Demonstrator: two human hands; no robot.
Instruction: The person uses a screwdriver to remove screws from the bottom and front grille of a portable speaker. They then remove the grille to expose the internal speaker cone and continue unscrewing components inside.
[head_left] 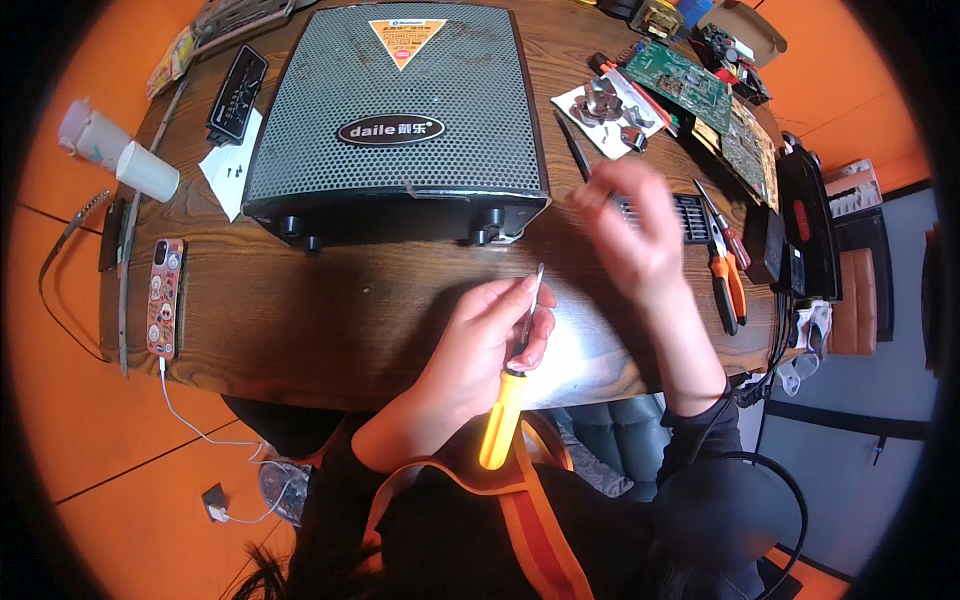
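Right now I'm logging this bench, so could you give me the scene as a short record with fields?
Left hand: holds a yellow-handled screwdriver by its shaft
Right hand: raised, blurred; whether it holds anything is unclear
Centre back: mesh-fronted black speaker
Left side: patterned phone
Right side: orange-handled pliers
Back right: green circuit board
Surface: wooden table

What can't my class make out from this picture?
All in the head view:
- Right hand: blurred, so whether it holds anything is unclear.
- Bit case: partly hidden behind that hand.
- Yellow screwdriver: tip too small to tell its shape.
- Speaker: its own body hides its back.
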